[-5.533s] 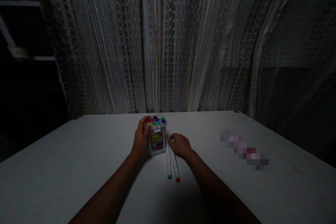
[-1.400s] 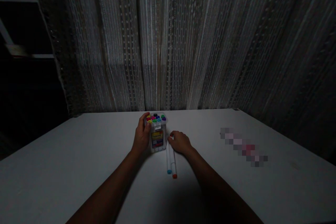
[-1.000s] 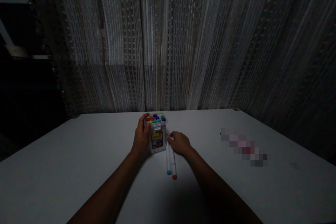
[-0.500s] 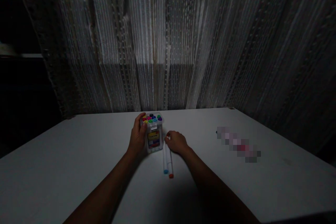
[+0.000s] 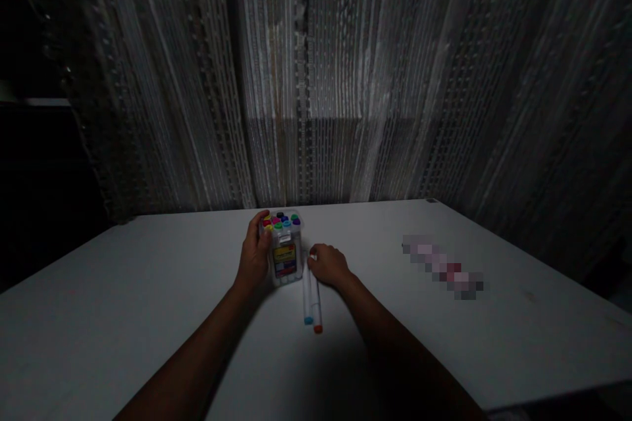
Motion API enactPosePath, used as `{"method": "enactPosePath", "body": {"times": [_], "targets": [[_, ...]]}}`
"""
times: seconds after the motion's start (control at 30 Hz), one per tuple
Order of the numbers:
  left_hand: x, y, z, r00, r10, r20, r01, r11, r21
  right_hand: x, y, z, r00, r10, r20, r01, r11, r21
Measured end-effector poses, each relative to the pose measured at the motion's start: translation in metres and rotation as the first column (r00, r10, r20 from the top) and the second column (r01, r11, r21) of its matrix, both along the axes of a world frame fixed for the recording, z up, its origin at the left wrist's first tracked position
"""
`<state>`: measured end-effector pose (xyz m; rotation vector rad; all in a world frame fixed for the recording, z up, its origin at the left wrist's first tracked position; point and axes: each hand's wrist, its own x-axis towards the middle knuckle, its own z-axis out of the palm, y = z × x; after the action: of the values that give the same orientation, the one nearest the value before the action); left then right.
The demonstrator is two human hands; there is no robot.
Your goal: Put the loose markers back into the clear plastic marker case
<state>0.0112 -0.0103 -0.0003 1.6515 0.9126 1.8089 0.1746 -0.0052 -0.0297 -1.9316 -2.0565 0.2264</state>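
My left hand [image 5: 253,258] is wrapped round the left side of a clear plastic marker case [image 5: 286,262], which stands upright on the white table. Coloured caps of several markers show at its top, and a yellow and dark label is on its front. Just right of the case lie two white markers side by side, a blue-ended marker [image 5: 307,296] and an orange-ended marker [image 5: 316,309], their coloured ends toward me. The curled fingers of my right hand [image 5: 330,264] close on the markers' far ends, which they partly hide.
On the right of the white table [image 5: 162,289] lies a long pinkish thing [image 5: 443,268], blurred out by pixels. Behind the table's far edge hangs a grey string curtain [image 5: 316,79]. Dark shelves [image 5: 34,102] stand at the far left. The light is dim.
The view has turned slightly, so everything sits a little further left. Both hands keep their places at the case and the markers.
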Motion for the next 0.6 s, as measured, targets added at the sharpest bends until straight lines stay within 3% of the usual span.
{"method": "enactPosePath", "body": {"times": [0.6], "targets": [[0.0022,-0.0017,0.0004,0.999,0.046,-0.015,-0.046,0.998,0.034,0.0021,0.0016,-0.0025,1.000,0.015,-0.021,-0.015,1.000,0.004]]}}
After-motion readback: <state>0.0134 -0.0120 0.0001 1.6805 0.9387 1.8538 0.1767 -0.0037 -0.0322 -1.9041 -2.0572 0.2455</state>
